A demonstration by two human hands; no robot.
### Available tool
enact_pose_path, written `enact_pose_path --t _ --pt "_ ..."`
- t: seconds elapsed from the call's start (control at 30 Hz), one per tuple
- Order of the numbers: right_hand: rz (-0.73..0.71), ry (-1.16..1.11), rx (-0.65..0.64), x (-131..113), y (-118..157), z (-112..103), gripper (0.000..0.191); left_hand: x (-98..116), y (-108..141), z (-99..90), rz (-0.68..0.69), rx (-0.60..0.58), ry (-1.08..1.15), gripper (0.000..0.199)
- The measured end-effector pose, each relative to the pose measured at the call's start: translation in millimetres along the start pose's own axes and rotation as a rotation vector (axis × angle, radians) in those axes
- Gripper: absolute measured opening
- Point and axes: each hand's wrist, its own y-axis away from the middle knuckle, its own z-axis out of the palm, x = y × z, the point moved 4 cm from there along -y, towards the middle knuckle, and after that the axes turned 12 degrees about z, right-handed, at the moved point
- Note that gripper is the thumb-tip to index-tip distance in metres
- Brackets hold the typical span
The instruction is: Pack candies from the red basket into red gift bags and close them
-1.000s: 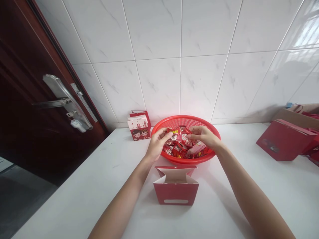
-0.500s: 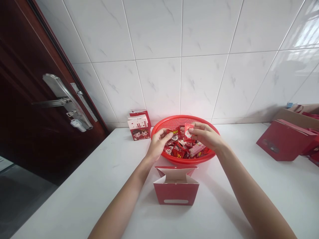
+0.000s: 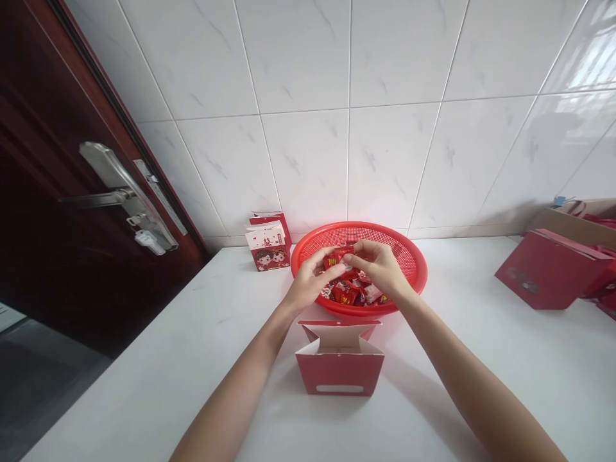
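Observation:
Both hands are over a red plastic basket [image 3: 418, 256] that holds several wrapped candies [image 3: 347, 292]. My left hand [image 3: 308, 277] is closed on a red candy packet [image 3: 332, 260] with yellow print. My right hand [image 3: 380, 266] pinches a red-wrapped candy [image 3: 347, 264], brought up against the packet in the left hand; the fingers partly cover both. Just in front of the basket, a small red paper box [image 3: 339, 373] stands upright with its top open toward me.
Two small printed boxes [image 3: 269, 247] stand by the wall at the left. On the right are a red box [image 3: 551, 268] and a cardboard carton [image 3: 568, 219] with red items. A dark red door [image 3: 58, 192] with a metal handle is at far left.
My right hand has moved left with its candy, up to the left hand. The left hand has shifted slightly right and keeps its packet. The boxes and basket have stayed put.

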Motion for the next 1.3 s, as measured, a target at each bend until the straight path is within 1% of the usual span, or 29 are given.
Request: enact_pose_path --t 0.1,0.13,0.23,0.27,0.3,0.37,0.43,0.5,0.67,0.77,0.87,0.9,0.97,1.0,1.07,1.2,1.3 --pt "-0.001 0.045 -0.02 0 -1 1 0.029 1 1 5.1 0.036 -0.083 -0.028 0.044" --pt "0.002 0.052 -0.034 0 -2 0 0.027 2 1 6.0 0.044 -0.091 -0.019 0.043" --pt "0.004 0.119 -0.065 0 -5 -10 0.019 1 0 4.9 0.035 -0.026 0.024 0.039" --pt "0.008 0.204 -0.065 1 -6 -15 0.014 0 1 4.2 0.026 -0.001 0.031 0.039" --pt "0.032 0.34 -0.079 4 -7 -18 0.015 0 1 3.7 0.018 0.018 0.032 0.038" --pt "0.136 0.665 -0.18 14 -8 -21 0.026 0 1 3.6 0.007 0.03 0.027 0.036" --pt "0.263 0.892 -0.335 25 -6 -21 0.03 1 1 3.8 0.004 0.035 0.04 0.037" --pt "0.334 0.95 -0.447 31 -3 -19 0.028 1 1 4.0 -0.007 0.036 0.068 0.038" --pt "0.396 1.013 -0.552 27 2 -12 0.018 1 2 4.5 -0.029 0.037 0.127 0.041" --pt "0.387 1.026 -0.562 26 3 -11 0.013 2 2 3.9 -0.045 0.064 0.168 0.042" --pt "0.353 0.99 -0.561 28 2 -10 0.017 3 1 2.8 -0.032 0.089 0.183 0.041" --pt "0.335 0.949 -0.56 29 1 -10 0.017 3 0 2.4 -0.022 0.094 0.185 0.04" --pt "0.295 0.821 -0.538 31 -2 -10 0.01 4 -1 1.7 0.0 0.102 0.19 0.039" --pt "0.278 0.75 -0.513 32 -4 -11 0.008 4 -1 1.4 0.01 0.106 0.19 0.038" --pt "0.251 0.647 -0.441 33 -8 -13 0.014 3 -1 1.1 0.018 0.11 0.192 0.036" --pt "0.174 0.648 -0.304 33 -14 -18 0.03 3 -1 1.8 0.006 0.116 0.215 0.035" --pt "0.128 0.658 -0.231 31 -16 -20 0.036 3 -1 2.3 0.002 0.115 0.229 0.036"
